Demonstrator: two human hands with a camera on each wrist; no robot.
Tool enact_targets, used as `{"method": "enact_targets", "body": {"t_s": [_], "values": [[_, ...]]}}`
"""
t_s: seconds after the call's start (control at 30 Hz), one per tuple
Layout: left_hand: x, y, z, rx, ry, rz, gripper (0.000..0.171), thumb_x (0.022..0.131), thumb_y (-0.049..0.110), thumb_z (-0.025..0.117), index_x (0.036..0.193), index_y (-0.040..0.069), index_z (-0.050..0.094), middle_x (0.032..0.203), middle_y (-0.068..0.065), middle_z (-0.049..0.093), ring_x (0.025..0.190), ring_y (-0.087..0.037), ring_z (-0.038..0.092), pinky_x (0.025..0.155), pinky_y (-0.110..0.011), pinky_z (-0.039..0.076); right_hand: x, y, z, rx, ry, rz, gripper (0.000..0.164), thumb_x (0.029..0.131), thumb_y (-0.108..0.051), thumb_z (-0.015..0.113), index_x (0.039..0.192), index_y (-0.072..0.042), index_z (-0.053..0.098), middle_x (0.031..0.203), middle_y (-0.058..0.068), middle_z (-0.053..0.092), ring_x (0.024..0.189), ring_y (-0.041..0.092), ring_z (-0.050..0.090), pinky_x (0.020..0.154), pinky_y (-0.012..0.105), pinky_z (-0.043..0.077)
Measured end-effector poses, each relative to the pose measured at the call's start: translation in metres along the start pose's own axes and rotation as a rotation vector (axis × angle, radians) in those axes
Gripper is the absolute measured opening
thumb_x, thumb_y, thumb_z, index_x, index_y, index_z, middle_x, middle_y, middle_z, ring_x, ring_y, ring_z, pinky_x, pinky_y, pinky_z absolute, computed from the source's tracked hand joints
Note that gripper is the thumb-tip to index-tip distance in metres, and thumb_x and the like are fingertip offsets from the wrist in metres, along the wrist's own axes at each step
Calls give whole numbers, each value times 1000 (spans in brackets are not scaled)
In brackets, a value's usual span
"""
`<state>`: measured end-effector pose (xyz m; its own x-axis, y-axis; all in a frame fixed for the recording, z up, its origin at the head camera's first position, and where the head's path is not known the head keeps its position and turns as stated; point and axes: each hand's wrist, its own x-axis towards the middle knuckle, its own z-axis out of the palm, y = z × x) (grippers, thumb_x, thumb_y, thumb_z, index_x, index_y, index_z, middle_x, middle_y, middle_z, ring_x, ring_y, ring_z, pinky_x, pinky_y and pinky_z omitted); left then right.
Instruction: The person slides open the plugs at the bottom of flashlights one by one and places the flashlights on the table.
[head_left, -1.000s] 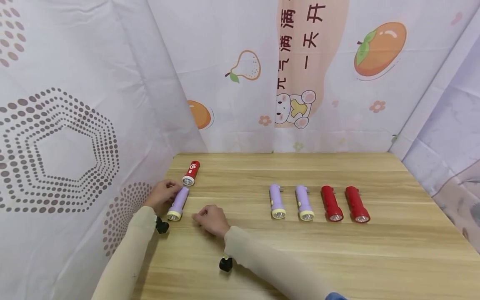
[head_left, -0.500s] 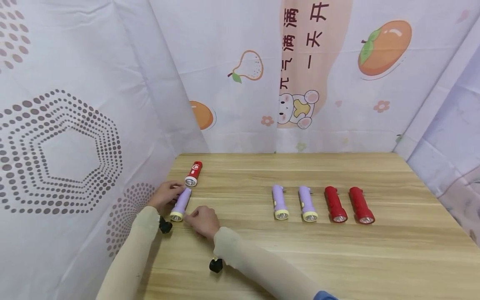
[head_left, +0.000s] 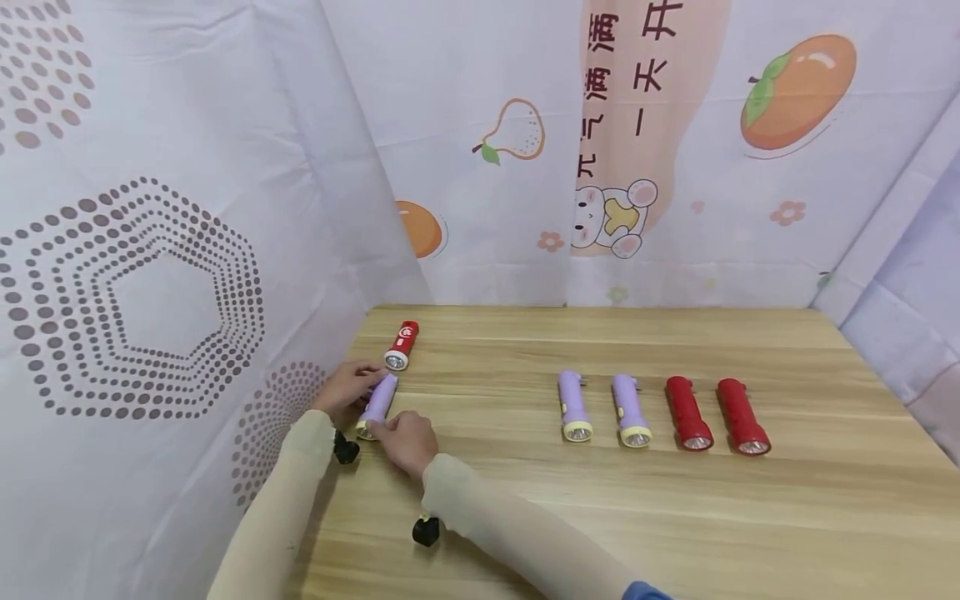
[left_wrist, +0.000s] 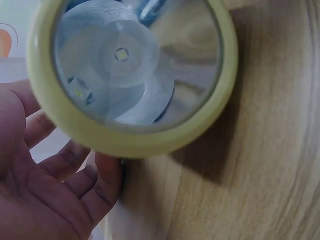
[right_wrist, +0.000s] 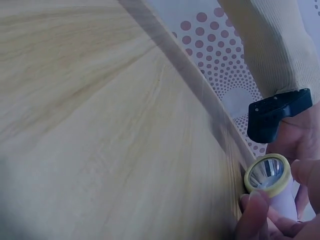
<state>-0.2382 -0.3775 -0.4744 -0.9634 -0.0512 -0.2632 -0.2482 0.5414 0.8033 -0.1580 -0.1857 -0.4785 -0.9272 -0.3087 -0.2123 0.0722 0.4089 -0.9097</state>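
Observation:
At the left of the table lies a purple flashlight (head_left: 381, 398) with a pale yellow lens ring, its lens toward me. My left hand (head_left: 348, 388) holds it near the tail end, fingers bent along its left side. The thumb and fingers of my right hand (head_left: 407, 440) grip it at the lens end from the right. In the left wrist view the yellow ring (left_wrist: 135, 146) looms large and hides part of the left fingers. The right wrist view shows right fingertips (right_wrist: 256, 206) at the ring. Just behind lies a red flashlight (head_left: 402, 345) with a white lens ring.
Farther right on the wooden table (head_left: 525, 517) lie two purple flashlights (head_left: 572, 400) (head_left: 628, 404) and two red flashlights (head_left: 686, 408) (head_left: 740, 412) in a row. A printed curtain (head_left: 480, 225) borders the table's back and left.
My right hand has moved left to the flashlight's lens end and taken hold there. My left hand stays at the tail end. The head view has turned slightly left.

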Motion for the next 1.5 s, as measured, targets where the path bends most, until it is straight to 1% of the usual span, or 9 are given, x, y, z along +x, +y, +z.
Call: {"method": "enact_targets", "body": {"t_s": [0.13,0.37,0.5,0.7,0.8,1.03,1.23,1.4,1.5], "values": [[1,2,4,-7,7,2,39,105,31,61,131,1,64,114,-17,68,89,-24,68,71,-37,58,2,0,0,-17,30,-1,45,94,-47,72,62,-18,60,50,-6,44,44,11,40,40,28,29],[-1,4,5,-4,6,12,39,105,30,60,128,-1,64,113,-20,68,88,-25,69,70,-38,59,5,0,2,-40,37,30,51,94,-52,71,58,-20,54,47,-7,42,42,11,39,39,29,27],[-1,-1,2,-17,-9,20,40,104,32,64,128,1,64,114,-19,69,89,-25,70,71,-38,59,7,0,2,-46,37,29,51,92,-52,72,58,-20,54,47,-6,43,42,11,39,39,29,28],[-1,-5,1,-28,-34,63,45,99,36,70,127,2,65,115,-19,67,88,-25,70,71,-39,59,7,-2,0,-51,34,11,48,92,-51,74,59,-19,57,47,-6,44,42,11,41,40,30,30],[-2,-2,2,-29,-19,57,43,98,34,71,126,2,66,115,-20,67,86,-24,70,71,-39,60,7,-2,0,-47,25,6,47,92,-50,74,60,-19,59,46,-6,43,42,11,41,39,30,30],[-4,3,7,-56,38,25,36,97,28,73,121,1,68,108,-18,69,83,-22,68,71,-36,59,9,2,1,-27,7,11,38,93,-48,73,72,-17,66,48,-3,49,41,13,46,40,30,33],[-5,4,10,-77,66,17,37,98,30,72,121,1,68,116,-20,68,90,-23,68,76,-36,59,9,5,-1,18,3,-3,32,94,-45,73,87,-14,64,53,1,55,42,14,50,39,30,38],[-7,6,12,-98,86,34,35,99,29,70,121,2,69,118,-19,68,90,-22,68,76,-35,58,8,5,-10,108,-27,-16,30,94,-38,75,93,-10,65,57,6,63,43,15,53,39,28,40],[-9,7,15,-118,104,37,33,99,27,70,120,2,69,116,-18,69,87,-21,69,75,-34,59,6,4,-18,173,-49,12,29,93,-35,77,95,-9,66,61,9,66,43,15,52,40,27,42]]}}
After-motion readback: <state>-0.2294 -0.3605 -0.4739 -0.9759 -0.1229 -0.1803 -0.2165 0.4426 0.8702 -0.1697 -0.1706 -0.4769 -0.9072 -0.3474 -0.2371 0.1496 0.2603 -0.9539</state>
